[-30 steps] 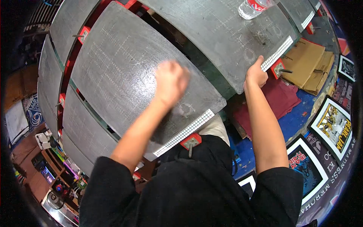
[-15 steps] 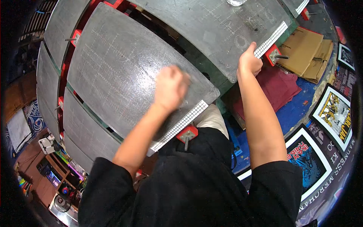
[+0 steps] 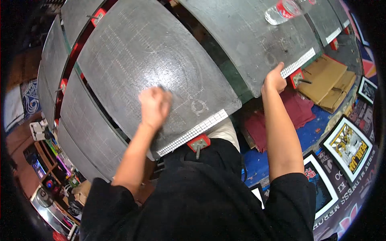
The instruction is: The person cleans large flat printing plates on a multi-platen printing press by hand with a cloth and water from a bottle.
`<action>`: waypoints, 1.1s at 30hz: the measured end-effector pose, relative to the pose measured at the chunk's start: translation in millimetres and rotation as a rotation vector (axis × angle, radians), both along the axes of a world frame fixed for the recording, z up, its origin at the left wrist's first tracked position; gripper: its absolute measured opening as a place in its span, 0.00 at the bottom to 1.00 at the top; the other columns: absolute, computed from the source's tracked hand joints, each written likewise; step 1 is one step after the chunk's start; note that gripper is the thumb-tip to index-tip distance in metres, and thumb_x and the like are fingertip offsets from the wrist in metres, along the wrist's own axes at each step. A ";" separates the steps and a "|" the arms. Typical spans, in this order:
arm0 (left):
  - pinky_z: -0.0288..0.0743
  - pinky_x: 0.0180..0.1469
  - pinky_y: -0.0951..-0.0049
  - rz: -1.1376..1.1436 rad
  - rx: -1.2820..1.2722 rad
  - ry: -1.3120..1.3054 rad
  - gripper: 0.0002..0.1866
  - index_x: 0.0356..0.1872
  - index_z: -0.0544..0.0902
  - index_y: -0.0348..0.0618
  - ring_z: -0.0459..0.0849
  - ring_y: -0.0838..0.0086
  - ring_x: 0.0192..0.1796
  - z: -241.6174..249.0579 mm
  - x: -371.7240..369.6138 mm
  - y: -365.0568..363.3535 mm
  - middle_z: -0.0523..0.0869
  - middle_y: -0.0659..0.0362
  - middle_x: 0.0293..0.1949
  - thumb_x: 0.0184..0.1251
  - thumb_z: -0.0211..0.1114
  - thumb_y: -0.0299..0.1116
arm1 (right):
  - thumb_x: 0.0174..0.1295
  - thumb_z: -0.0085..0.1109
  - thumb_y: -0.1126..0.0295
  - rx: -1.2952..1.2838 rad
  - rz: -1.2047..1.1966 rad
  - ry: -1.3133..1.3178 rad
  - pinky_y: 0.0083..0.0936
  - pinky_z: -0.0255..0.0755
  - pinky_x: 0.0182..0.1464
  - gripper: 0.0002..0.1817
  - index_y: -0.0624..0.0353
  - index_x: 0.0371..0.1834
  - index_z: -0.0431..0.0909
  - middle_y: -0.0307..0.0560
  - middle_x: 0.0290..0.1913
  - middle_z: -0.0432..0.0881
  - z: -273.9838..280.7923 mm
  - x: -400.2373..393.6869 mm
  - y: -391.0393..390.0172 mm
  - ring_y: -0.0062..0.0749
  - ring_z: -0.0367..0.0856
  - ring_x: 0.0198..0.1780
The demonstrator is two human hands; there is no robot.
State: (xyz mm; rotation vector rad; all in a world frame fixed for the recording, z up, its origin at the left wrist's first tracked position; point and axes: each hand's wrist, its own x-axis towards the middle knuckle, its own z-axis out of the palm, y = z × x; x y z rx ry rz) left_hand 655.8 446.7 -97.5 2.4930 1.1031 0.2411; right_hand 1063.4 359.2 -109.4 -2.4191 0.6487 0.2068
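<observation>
My left hand point(image 3: 155, 106) is closed, knuckles up, low over the wet, shiny surface of the grey printing platen point(image 3: 132, 44) in front of me. Motion blur and the curled fingers hide what it holds, if anything. A white gridded strip point(image 3: 193, 132) runs along this platen's near edge, above a red bracket with a bolt point(image 3: 198, 143). To the right, my right hand point(image 3: 274, 80) grips the near edge of the neighbouring grey platen point(image 3: 241, 44), thumb on top beside its gridded strip point(image 3: 298, 63).
A clear bottle with a red label point(image 3: 283, 12) lies on the right platen. Below it are folded cardboard point(image 3: 323, 80) and maroon cloth point(image 3: 277, 116). Framed prints point(image 3: 349, 148) line the right side. More platens point(image 3: 90, 116) stand left, with a cluttered shelf point(image 3: 44, 156) beyond.
My left hand has moved left across the platen. The view has shifted, showing more of the bottle. My right hand keeps its hold on the right platen's edge.
</observation>
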 end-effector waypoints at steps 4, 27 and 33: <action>0.68 0.59 0.47 0.413 0.339 -0.142 0.07 0.44 0.88 0.49 0.79 0.50 0.58 -13.1 40.6 104.8 0.85 0.51 0.50 0.69 0.71 0.35 | 0.63 0.60 0.29 0.009 0.000 -0.017 0.48 0.78 0.63 0.47 0.76 0.47 0.88 0.67 0.52 0.90 0.6 -0.5 3.9 0.60 0.88 0.57; 0.73 0.55 0.55 -0.431 -0.067 -0.075 0.17 0.47 0.88 0.65 0.83 0.61 0.57 1.1 -90.2 -73.7 0.84 0.62 0.53 0.55 0.78 0.40 | 0.65 0.62 0.33 0.113 -0.009 0.000 0.46 0.79 0.59 0.45 0.77 0.49 0.87 0.64 0.53 0.90 -0.8 1.2 2.0 0.55 0.88 0.54; 0.71 0.56 0.54 -0.421 -0.027 -0.218 0.12 0.43 0.85 0.59 0.79 0.62 0.60 -3.2 128.6 -64.2 0.82 0.61 0.52 0.58 0.76 0.39 | 0.65 0.63 0.33 0.085 -0.028 0.002 0.45 0.80 0.56 0.44 0.76 0.48 0.88 0.63 0.51 0.90 10.5 -7.9 5.3 0.54 0.89 0.51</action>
